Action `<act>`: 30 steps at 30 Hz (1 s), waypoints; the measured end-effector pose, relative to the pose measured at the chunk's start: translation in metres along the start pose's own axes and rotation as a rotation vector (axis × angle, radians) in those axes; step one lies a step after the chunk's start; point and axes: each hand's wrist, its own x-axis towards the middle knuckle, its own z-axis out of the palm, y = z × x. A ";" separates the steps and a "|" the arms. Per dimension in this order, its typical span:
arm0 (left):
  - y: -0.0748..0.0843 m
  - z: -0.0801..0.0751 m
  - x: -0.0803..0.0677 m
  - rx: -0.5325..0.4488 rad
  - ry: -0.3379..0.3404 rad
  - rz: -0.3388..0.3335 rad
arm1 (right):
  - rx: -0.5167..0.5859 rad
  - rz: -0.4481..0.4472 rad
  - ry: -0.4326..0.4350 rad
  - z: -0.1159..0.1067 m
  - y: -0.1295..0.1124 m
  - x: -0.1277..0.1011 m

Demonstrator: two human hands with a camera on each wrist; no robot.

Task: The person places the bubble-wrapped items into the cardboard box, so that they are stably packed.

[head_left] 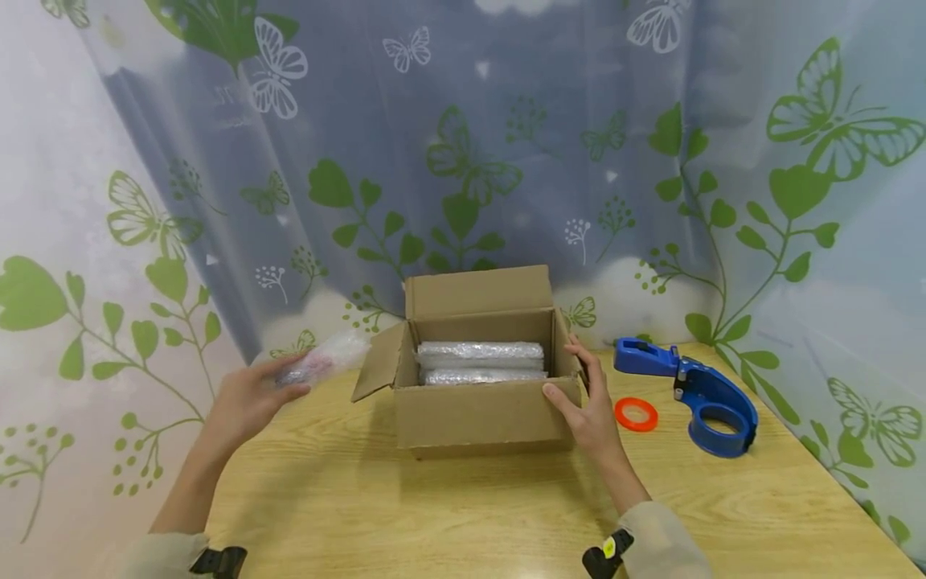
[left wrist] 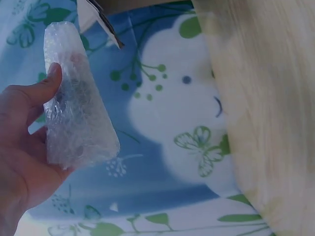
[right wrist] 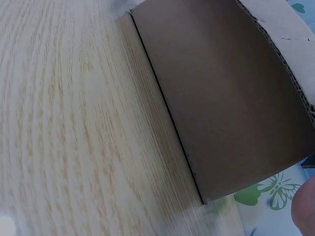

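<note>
The bubble-wrapped bundle (left wrist: 78, 103) sits in the left hand (head_left: 249, 398), thumb curled over its face and fingers behind it, held above the counter (head_left: 463, 515) edge just left of the cardboard box (head_left: 477, 394). The wrap is soft, cloudy and slippery, tapering toward one end with something reddish dimly visible inside, so a good grip probably means holding the thicker middle without crushing the bubbles. The right hand (head_left: 589, 406) steadies the box's near right corner, thumb on the front wall and fingers curled round the side; keeping it firm should stop the light box sliding on the smooth pale woodgrain. Inside lie two wrapped bundles (head_left: 481, 363), stacked flat. Beyond the right hand lie an orange tape ring (head_left: 637, 415) and a blue plastic tape dispenser (head_left: 698, 390).
</note>
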 end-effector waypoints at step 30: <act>0.130 0.061 0.066 -0.243 -0.088 0.351 | -0.020 0.013 -0.012 0.000 -0.002 -0.002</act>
